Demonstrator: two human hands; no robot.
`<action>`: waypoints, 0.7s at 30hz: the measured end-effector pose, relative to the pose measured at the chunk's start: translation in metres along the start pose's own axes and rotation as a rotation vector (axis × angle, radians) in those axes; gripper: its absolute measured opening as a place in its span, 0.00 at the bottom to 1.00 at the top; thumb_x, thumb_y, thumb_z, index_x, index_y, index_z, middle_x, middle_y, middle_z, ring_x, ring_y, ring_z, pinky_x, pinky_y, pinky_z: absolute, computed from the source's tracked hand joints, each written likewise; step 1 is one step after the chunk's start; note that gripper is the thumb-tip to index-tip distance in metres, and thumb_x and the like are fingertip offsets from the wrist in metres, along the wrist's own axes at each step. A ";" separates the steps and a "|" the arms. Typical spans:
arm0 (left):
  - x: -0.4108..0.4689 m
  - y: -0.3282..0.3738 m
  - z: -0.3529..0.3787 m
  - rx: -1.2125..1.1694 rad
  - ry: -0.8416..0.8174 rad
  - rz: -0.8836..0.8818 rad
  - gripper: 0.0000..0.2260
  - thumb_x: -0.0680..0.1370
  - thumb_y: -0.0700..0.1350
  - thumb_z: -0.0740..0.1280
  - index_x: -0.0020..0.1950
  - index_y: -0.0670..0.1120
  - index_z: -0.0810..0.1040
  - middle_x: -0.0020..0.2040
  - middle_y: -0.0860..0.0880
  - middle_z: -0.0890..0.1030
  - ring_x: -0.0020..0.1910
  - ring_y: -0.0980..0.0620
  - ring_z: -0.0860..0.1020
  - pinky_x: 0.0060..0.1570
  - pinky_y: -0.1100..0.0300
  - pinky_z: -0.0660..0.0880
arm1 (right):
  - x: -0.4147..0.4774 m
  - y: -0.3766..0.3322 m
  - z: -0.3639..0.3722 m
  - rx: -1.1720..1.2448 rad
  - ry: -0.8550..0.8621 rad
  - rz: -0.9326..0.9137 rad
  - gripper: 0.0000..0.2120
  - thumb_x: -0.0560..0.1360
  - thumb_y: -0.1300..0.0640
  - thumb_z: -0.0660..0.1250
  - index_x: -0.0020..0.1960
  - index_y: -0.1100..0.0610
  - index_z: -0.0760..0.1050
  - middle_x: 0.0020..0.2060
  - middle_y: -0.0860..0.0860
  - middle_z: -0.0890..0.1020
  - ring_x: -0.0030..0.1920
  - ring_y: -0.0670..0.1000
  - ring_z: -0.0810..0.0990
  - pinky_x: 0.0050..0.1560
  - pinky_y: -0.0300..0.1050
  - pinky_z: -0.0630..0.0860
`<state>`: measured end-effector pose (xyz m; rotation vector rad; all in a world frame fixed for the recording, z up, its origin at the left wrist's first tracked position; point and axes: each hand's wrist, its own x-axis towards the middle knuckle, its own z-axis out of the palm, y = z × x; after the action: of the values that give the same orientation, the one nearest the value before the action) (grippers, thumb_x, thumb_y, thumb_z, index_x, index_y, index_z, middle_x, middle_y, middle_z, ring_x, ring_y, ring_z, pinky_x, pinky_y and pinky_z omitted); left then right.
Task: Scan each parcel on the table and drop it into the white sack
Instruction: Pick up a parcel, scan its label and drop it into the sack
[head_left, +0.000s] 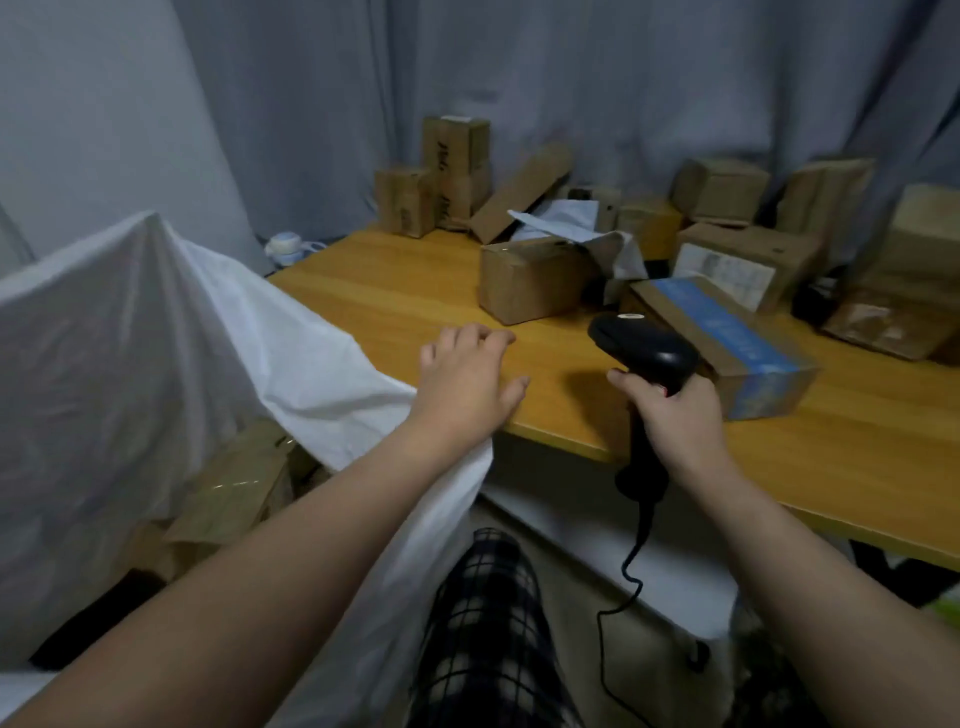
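Across the middle of the frame runs a table (395, 291) of smooth, honey-coloured wood grain, its near edge slanting down to the right. At centre the left hand (467, 379) lies palm down over the table's near corner, fingers loosely spread and holding nothing; its wrist lies against the crumpled rim of the white sack (156, 332). The sack fills the left of the frame, a thin, matte, creased fabric draped in a peak, with its mouth against the table's left edge. Brown cardboard (234, 488) shows inside its opening at lower left.

Right of centre the right hand (675, 415) is curled tightly round the handle of a scanner (644, 348), glossy black plastic with a rounded head tilted toward the table. A thin black cable (618, 597) trails from its base.

The parcels sit along the upper middle and right. A squat brown box (535, 280) stands nearest the left hand. A long flat box with blue tape (737, 338) lies just behind the scanner. A soft, wrinkled white mailer (571, 223) sags behind the brown box. Small upright cartons (452, 171) are stacked at the back, with a long narrow carton (524, 192) leaning beside them. A box with a pale label (743, 265) sits among blurred boxes at right.

Folded grey curtain (571, 78) hangs behind. Plaid trousers (488, 623) show at bottom centre.
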<state>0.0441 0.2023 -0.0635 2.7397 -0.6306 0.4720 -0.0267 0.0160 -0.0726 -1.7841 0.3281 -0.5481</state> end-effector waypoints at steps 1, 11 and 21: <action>0.006 0.016 0.006 -0.018 -0.009 0.034 0.23 0.78 0.58 0.61 0.72 0.53 0.67 0.67 0.49 0.69 0.67 0.46 0.64 0.61 0.51 0.61 | 0.002 0.004 -0.017 0.019 0.041 0.007 0.19 0.72 0.58 0.74 0.29 0.52 0.67 0.23 0.43 0.70 0.29 0.42 0.70 0.33 0.39 0.65; 0.072 0.152 0.052 -0.362 -0.274 0.190 0.23 0.82 0.58 0.55 0.76 0.53 0.62 0.75 0.43 0.60 0.72 0.40 0.61 0.69 0.49 0.62 | 0.026 0.012 -0.110 0.307 0.347 0.121 0.14 0.70 0.60 0.74 0.54 0.52 0.77 0.46 0.48 0.82 0.47 0.46 0.80 0.46 0.42 0.74; 0.035 0.122 0.054 0.160 -0.176 0.389 0.51 0.65 0.73 0.66 0.76 0.43 0.55 0.73 0.41 0.60 0.73 0.43 0.58 0.72 0.52 0.58 | 0.018 0.025 -0.121 0.462 0.018 0.362 0.11 0.75 0.53 0.70 0.55 0.56 0.78 0.47 0.59 0.85 0.49 0.57 0.85 0.53 0.50 0.79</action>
<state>0.0311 0.0656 -0.0740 2.8308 -1.2332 0.3798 -0.0729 -0.0999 -0.0680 -1.2383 0.4820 -0.3452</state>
